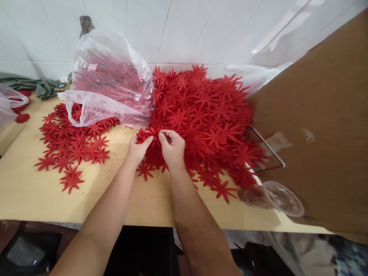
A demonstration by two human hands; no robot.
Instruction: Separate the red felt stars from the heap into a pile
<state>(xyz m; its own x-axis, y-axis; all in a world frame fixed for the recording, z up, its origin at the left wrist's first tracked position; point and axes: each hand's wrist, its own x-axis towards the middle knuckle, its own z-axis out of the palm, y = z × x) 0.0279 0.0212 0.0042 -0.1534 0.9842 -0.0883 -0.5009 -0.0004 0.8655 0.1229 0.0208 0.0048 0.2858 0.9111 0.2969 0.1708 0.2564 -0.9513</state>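
Item 1: red pieces (145,135), slender-petalled, bunched, petals bent upward, pinched in my left hand (138,148); my right hand (173,146) at their edge, contact unclear. Item 2: large heap of red flower shapes (201,111), petals radiating, layered at many angles, beyond my hands and spreading rightward. Item 3: smaller red pile (76,142), same form, overlapping, left of my hands. Item 4: single red flower shape (71,179), spread open, at that pile's near edge.

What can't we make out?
Head view: count of red pieces in left hand; fingers cover some.
Head view: whether right hand pinches anything; too small.
Head view: bottom of the large red pile, under upper layers.
Head view: rest of leftmost bag; left edge cuts it.
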